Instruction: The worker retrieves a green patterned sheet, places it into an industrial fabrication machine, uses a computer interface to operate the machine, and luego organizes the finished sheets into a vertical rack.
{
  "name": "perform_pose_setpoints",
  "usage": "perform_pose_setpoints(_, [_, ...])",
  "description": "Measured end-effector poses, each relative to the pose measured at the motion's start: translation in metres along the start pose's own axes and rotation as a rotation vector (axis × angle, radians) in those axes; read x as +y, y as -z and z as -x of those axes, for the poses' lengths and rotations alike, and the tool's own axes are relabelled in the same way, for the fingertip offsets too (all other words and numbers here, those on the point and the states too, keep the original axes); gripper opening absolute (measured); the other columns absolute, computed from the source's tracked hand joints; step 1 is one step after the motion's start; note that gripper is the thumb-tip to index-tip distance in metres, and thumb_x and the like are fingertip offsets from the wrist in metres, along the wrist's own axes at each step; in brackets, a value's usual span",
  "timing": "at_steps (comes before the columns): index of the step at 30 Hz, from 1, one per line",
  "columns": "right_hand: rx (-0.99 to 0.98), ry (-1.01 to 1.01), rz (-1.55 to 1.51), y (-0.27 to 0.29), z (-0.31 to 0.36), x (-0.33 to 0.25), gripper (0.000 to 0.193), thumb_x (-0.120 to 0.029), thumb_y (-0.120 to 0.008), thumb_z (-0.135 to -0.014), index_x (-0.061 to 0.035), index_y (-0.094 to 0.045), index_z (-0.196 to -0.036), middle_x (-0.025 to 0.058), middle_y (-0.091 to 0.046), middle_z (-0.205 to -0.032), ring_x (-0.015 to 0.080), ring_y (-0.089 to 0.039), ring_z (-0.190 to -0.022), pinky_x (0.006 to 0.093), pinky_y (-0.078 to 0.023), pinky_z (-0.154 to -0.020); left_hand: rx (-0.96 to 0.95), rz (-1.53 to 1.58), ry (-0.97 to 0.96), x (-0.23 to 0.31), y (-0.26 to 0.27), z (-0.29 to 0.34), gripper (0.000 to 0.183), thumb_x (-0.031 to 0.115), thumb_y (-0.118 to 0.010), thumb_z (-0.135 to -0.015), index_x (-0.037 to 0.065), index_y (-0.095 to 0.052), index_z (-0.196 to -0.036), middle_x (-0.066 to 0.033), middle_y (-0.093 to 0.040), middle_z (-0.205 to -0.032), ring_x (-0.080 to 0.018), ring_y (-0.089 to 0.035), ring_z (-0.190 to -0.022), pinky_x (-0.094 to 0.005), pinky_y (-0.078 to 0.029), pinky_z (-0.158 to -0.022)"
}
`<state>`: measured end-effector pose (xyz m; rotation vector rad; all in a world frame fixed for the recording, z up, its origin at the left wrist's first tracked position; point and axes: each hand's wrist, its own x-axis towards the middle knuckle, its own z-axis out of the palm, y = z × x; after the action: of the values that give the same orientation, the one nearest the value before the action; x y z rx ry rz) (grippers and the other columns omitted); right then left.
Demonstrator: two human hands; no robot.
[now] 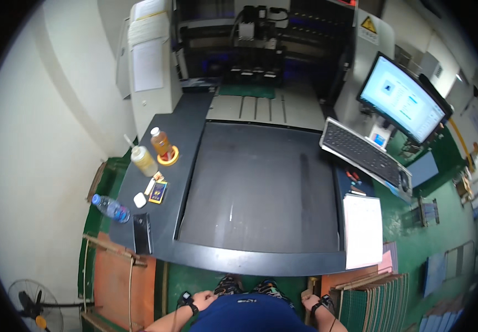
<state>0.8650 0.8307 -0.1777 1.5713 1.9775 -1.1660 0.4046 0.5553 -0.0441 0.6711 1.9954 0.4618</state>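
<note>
My left hand (204,299) is low in the view beside my left thigh, its fingers curled in; I see nothing in it. On the other side, my right hand (309,301) is closed beside my right thigh, just below a small tan piece (308,289). Whether its fingers grip that piece is too small to tell. Both wrists wear dark bands with small devices. Ahead of me is a machine with a flat black bed (261,188), framed by a grey table edge (255,261). Neither hand touches the bed.
Bottles (145,160), a phone (158,191) and a black box (142,233) sit on the left ledge. At right are papers (362,229), a keyboard (360,153) and a monitor (402,98). Stacked green boards (371,304) and an orange panel (120,282) flank me; a fan (34,304) stands left.
</note>
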Motion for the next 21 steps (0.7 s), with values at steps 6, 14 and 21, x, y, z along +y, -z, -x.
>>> perform_pose_setpoints(6, [-0.014,-0.03,0.257,0.01,0.02,-0.065,0.022,-0.026,-0.057,-0.084,-0.0076,-0.067,-0.088,0.0081,-0.068,-0.081,0.022,-0.063,-0.079,0.0341,-0.049,-0.074,-0.058,-0.22,0.183,-0.074,0.01,-0.075,0.036,0.044,-0.064,-0.079,0.012,-0.069,-0.096,-0.0112,-0.071,-0.09,-0.0276,-0.067,-0.088,-0.0371,-0.051,-0.083])
perform_pose_setpoints(14, [-0.006,-0.088,0.065,0.018,0.02,-0.11,0.025,-0.029,-0.054,-0.083,-0.0119,-0.069,-0.093,0.0142,-0.07,-0.094,0.0301,-0.066,-0.092,0.0384,-0.05,-0.084,0.01,-0.231,0.032,-0.081,0.041,-0.087,0.029,0.039,-0.066,-0.079,0.014,-0.072,-0.092,-0.0065,-0.071,-0.084,-0.0229,-0.068,-0.083,-0.0343,-0.053,-0.08])
perform_pose_setpoints(21, [-0.019,0.004,0.364,0.046,0.057,-0.15,0.029,-0.034,-0.055,-0.08,-0.0139,-0.069,-0.096,0.0128,-0.07,-0.092,0.0297,-0.067,-0.089,0.0398,-0.052,-0.083,-0.123,-0.139,0.048,-0.085,0.027,-0.089,0.021,0.027,-0.062,-0.083,0.012,-0.072,-0.094,-0.005,-0.072,-0.089,-0.0159,-0.068,-0.085,-0.0294,-0.052,-0.083])
